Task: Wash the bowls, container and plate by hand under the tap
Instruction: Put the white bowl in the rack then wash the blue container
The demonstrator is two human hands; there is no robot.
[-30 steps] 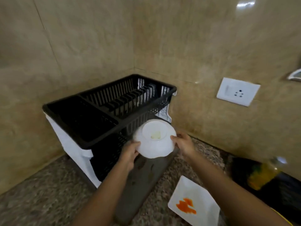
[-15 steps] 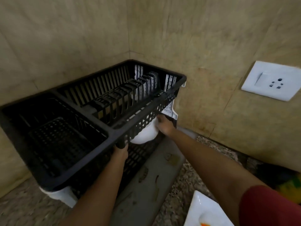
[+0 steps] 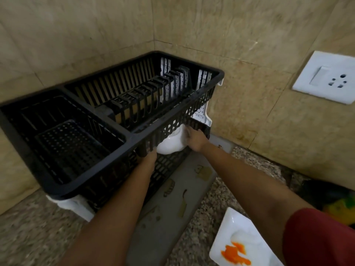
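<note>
The black dish rack (image 3: pixel 80 143) fills the corner, and everything here sits in relation to it. At the front of the rack, under the rim of its upper tier, the left hand (image 3: pixel 148 160) reaches up beside a post; its fingers are hidden by the rack, so I cannot tell whether it grasps the post, steadies the bowl or holds nothing. Just to the right of it, tucked into the rack's lower tier, is the white bowl (image 3: pixel 169 144), upside down or close to it, half screened by the upper tier's lattice. The right hand (image 3: pixel 194 140) holds the bowl by its far side, fingers wrapped against the wall. The bowl looks like glazed ceramic or hard plastic (the frame does not settle which): stiff, light enough for one hand, likely wet and slippery, and liable to chip on the rack's bars, so a grip at the rim with a thumb inside seems safest. In front of the rack lies the grey drip tray (image 3: pixel 178 204); further right of the rack, the square plate (image 3: pixel 222 246) carries orange residue, unwashed by the look of it.
</note>
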